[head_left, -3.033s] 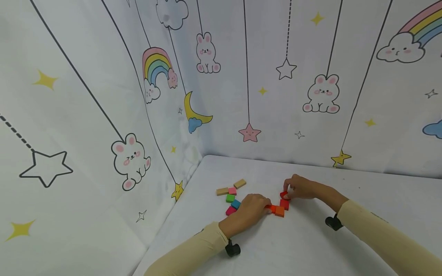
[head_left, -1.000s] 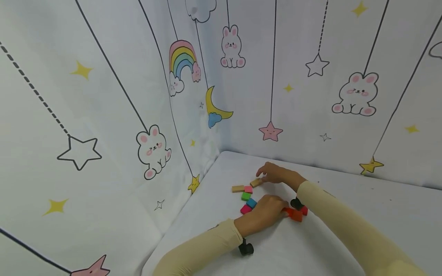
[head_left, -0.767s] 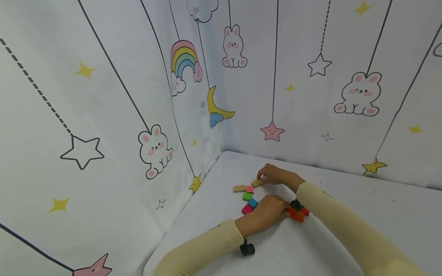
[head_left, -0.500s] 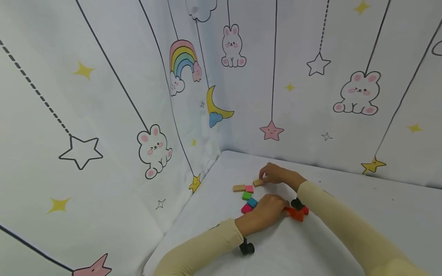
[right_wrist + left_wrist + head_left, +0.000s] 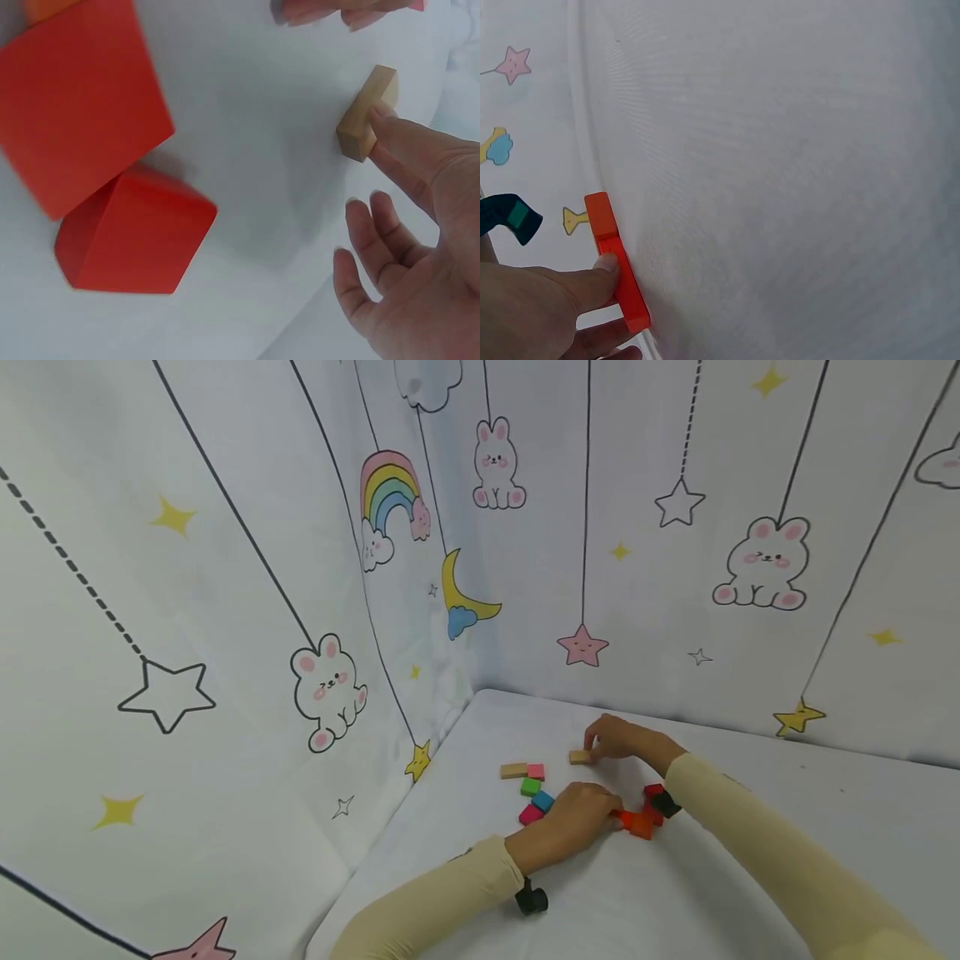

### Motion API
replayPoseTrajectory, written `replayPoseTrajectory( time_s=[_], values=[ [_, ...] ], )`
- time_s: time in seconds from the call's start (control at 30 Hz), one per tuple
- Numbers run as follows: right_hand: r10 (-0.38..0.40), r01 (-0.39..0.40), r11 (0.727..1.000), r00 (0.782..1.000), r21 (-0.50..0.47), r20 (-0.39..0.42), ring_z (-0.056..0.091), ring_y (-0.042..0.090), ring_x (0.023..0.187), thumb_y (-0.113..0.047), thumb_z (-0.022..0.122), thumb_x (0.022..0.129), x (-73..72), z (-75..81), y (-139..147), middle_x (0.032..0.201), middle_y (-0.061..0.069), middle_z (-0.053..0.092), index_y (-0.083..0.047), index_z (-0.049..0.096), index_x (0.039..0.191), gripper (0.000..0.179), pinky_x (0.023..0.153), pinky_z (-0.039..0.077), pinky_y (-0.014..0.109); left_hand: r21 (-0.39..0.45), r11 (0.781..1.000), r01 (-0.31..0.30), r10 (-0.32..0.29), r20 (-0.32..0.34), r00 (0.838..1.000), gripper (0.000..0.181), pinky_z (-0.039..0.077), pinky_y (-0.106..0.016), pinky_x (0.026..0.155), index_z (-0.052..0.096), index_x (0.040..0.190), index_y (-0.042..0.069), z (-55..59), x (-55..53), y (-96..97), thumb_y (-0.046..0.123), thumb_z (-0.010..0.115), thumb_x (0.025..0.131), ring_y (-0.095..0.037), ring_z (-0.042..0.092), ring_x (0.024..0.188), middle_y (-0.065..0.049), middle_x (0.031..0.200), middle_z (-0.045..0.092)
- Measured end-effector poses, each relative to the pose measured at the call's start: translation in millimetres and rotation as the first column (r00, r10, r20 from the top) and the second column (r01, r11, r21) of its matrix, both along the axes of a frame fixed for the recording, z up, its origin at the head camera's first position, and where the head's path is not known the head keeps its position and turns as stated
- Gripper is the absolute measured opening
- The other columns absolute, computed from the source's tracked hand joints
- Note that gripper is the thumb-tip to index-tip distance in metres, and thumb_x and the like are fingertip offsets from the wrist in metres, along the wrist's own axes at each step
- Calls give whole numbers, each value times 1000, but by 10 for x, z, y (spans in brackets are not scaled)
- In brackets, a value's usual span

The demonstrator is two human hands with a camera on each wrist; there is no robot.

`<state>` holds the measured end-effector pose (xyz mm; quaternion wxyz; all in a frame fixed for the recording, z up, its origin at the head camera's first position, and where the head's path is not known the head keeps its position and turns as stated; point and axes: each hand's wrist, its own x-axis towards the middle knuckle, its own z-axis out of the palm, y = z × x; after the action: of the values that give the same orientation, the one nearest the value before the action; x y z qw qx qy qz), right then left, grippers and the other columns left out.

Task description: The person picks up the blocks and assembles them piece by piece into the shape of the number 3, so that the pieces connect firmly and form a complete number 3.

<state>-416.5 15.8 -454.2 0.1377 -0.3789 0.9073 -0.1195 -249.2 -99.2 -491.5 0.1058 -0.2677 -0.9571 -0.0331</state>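
Observation:
My left hand (image 5: 573, 818) pinches a long orange-red block (image 5: 633, 300) between thumb and fingers, low on the table. End to end with it lies an orange block (image 5: 601, 215). Two red blocks, one square-faced (image 5: 82, 97) and one with a slanted side (image 5: 146, 240), continue from there in the right wrist view. Farther back on the table, my right hand (image 5: 618, 740) holds a natural wood block (image 5: 361, 116) between thumb and index finger. The other fingers of that hand are loosely bent. In the head view, the right fingers cover one end of the wood block.
Left of my hands sit another wood block (image 5: 513, 771), a pink block (image 5: 536, 772), a green block (image 5: 530, 787), a blue block (image 5: 542, 801) and a magenta block (image 5: 530, 814). The white table (image 5: 637, 902) meets a patterned cloth wall (image 5: 540, 568) behind.
My right hand has left the red blocks, reached back to the wood block and drawn it rightward, away from the pink one. My left hand stays on the orange-red block. The head view has shifted.

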Motion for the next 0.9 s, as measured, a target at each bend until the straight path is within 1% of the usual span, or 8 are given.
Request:
replayPoseTrajectory(
  time_s=[0.2,0.4,0.57,0.8,0.9],
  values=[
    [-47,46,999,998,17,40,60,28,100,-20,80,94,-36,-23,156,109,12,69,-12,79,101,11,88,56,43,-13,1000,-4,4,2,1000,23,49,-16,86,80,117,24,28,13,17,37,77,98,0,67,91,14,103,79],
    [-51,50,998,998,21,38,60,26,97,-23,82,93,-51,-41,274,105,9,71,-13,79,100,13,85,56,42,-3,1000,6,-6,-9,1000,23,50,-15,87,80,117,23,25,24,17,35,77,98,-1,67,90,13,103,79],
    [-67,65,997,997,40,44,61,24,95,-27,82,93,-11,-41,355,106,9,72,-14,79,102,16,84,58,41,-14,1000,19,-20,-30,999,23,51,-14,88,80,116,22,16,19,14,36,77,98,-1,69,93,13,103,79],
    [-106,102,992,992,73,63,61,24,96,-29,83,92,70,-20,448,109,8,71,-15,79,104,18,85,59,44,1,1000,26,-26,-26,999,23,52,-16,91,80,116,21,30,35,12,36,77,98,-3,71,96,12,104,80],
    [-112,106,991,991,81,69,61,24,96,-30,83,92,91,-9,490,108,8,71,-15,79,104,19,85,59,44,0,1000,27,-27,-37,999,23,52,-15,90,80,115,21,21,31,15,36,78,97,-3,71,96,11,103,80]
  ],
)
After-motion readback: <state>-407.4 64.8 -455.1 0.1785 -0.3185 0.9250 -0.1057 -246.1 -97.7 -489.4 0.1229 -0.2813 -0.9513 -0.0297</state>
